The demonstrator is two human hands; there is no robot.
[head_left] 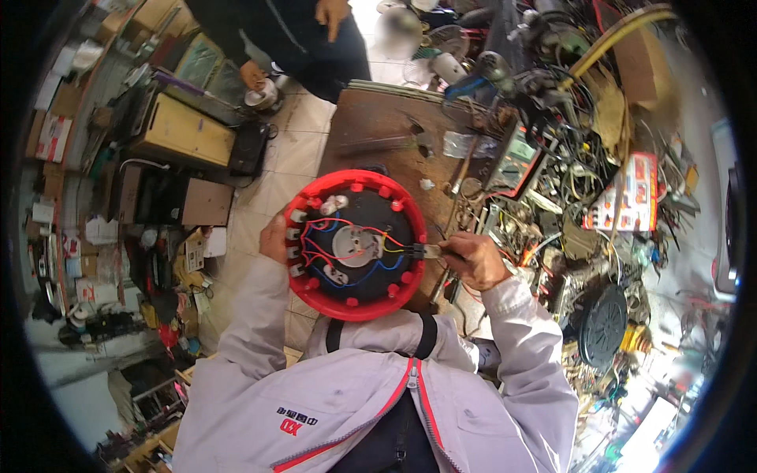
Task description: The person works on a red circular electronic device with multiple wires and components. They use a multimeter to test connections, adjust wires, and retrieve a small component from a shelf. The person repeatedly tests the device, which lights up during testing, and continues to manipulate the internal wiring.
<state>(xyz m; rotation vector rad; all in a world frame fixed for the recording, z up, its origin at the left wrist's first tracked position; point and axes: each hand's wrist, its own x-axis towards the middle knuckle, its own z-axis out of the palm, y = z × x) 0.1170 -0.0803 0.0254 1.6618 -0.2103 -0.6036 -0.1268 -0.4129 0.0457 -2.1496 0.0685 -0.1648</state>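
A round red appliance housing [315, 296] sits at the near left corner of the workbench, its open underside facing up. Inside is a black base with a silvery round part [352, 244] at the middle. Red, blue and yellow wires run across it, and several pale switches [294, 254] line the left wall. My left hand [274, 239] grips the left rim, its fingers partly hidden. At the right rim sits a black connector [415, 251]. My right hand [476, 260] is closed beside it, pinching a small light-coloured piece that I cannot identify.
The brown wooden bench [367, 118] extends away from me. A multimeter [516, 161], cables and loose metal parts crowd its right side, with a black round disc [602, 325] lower down. Another person [288, 43] stands at the far left, one hand at a small pot [261, 96].
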